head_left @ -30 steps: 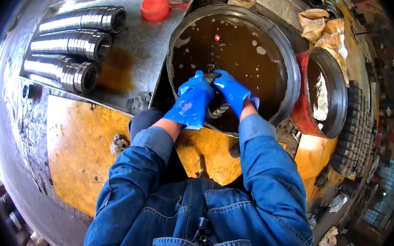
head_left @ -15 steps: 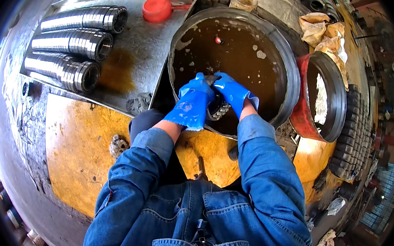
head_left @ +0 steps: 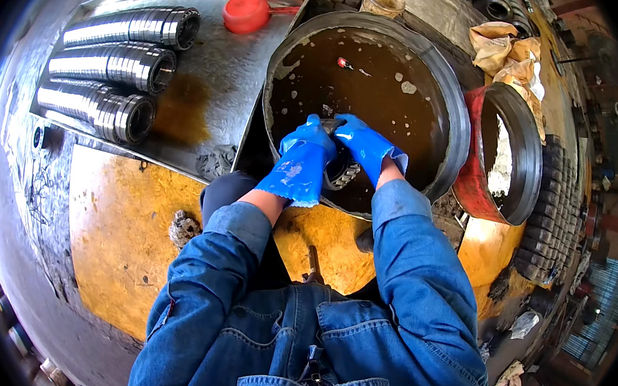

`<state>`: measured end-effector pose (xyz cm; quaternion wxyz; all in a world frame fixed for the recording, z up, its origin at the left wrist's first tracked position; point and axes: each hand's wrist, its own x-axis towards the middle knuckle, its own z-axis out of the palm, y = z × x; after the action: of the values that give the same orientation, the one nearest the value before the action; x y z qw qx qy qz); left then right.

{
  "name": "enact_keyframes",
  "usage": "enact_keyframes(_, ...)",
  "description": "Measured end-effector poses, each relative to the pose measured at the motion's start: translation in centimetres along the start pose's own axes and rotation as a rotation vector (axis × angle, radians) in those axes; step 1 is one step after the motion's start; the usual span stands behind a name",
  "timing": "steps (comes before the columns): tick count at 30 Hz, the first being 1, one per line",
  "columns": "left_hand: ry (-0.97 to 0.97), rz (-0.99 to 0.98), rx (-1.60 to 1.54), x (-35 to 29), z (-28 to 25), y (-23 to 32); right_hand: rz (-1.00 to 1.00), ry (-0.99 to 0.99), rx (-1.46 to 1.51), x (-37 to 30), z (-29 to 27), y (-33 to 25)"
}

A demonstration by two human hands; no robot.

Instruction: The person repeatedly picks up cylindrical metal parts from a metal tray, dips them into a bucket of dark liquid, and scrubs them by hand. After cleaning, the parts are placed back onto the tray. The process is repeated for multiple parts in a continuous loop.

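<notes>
My left hand, in a blue rubber glove, reaches over the near rim of a large round metal tub of brown liquid. My gloved right hand is close beside it, with the fingertips of both almost meeting. Both hands curl around a dark metal roller bearing, whose row of shiny rollers shows below and between the gloves. A small grey patch shows between the fingertips, and I cannot make out what it is. The gloves hide most of the bearing and the palms.
Left of the tub, a metal tray bears rows of shiny steel rings, a red dipper and a grey rag. To the right stands a red drum. A small red object floats in the tub.
Both hands keep nearly the same place and grip on the bearing. The small red object has turned slightly in the liquid, and a pale strip now shows beside it.
</notes>
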<state>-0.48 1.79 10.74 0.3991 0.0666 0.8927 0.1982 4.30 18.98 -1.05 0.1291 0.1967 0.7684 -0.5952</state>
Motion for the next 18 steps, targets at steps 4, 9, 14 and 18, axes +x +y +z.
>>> enact_keyframes(4,0.079,-0.02,0.024,0.0,0.6,-1.8,-0.144,0.228,-0.143,-0.9,3.8,1.7)
enact_keyframes(9,0.022,-0.037,0.014,0.2,0.5,-2.1,0.086,0.429,-0.3,-9.4,6.0,-0.3)
enact_keyframes(14,0.005,0.006,0.014,0.2,0.5,-0.7,0.037,-0.04,-0.098,0.7,-0.2,0.4)
enact_keyframes(18,-0.007,-0.004,0.028,-0.4,-0.2,-1.1,0.074,0.174,-0.268,0.2,2.5,0.1)
